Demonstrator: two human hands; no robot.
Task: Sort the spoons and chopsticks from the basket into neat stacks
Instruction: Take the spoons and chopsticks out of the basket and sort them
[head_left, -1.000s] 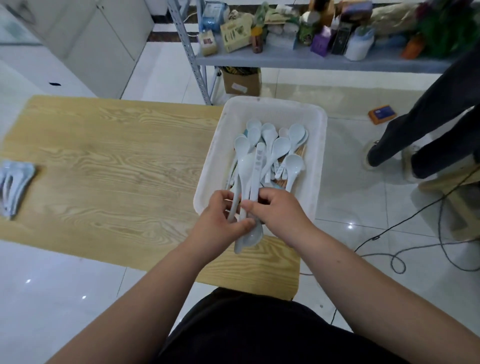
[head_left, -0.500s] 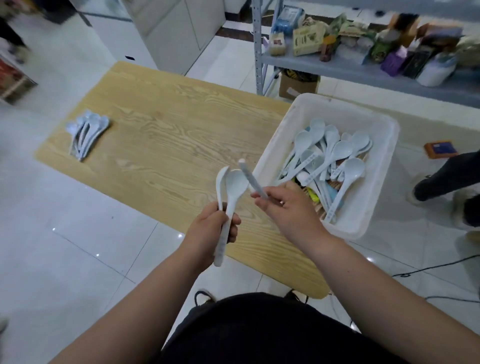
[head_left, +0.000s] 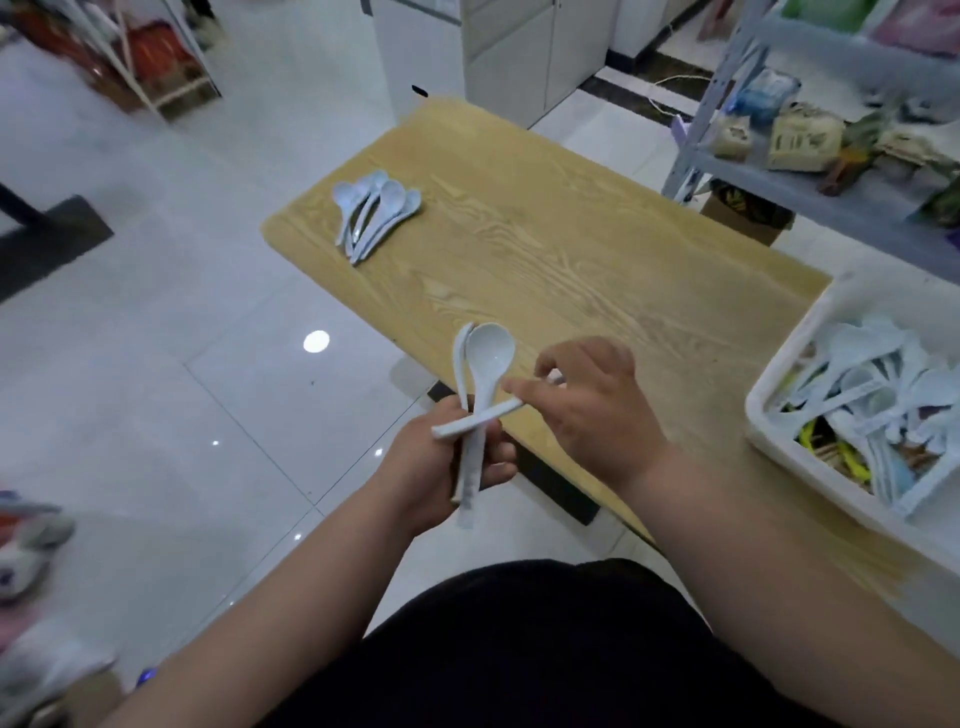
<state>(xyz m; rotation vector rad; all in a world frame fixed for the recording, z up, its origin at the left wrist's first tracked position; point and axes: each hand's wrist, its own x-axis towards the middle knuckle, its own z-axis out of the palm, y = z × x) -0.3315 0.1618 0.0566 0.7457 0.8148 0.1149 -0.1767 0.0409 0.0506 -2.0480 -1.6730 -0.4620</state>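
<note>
Clenched round the handles of two white spoons (head_left: 488, 358), my left hand (head_left: 431, 467) held them upright mid-frame, while my right hand (head_left: 597, 410) pinched a third spoon (head_left: 483, 415) crosswise over them. Unaligned like that, I judged it could slide off onto the floor (head_left: 208, 312) before reaching the spoon stack (head_left: 375, 213) upper left on the wooden table (head_left: 571, 249); the white basket (head_left: 774, 374) sat at right.

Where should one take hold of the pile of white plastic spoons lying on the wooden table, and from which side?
Grip the pile of white plastic spoons at the handles, which bunch together toward the edge of the light wooden table nearest them. Come from that edge. The bowls fan apart at the other end, so one grip there would probably miss some.
</note>
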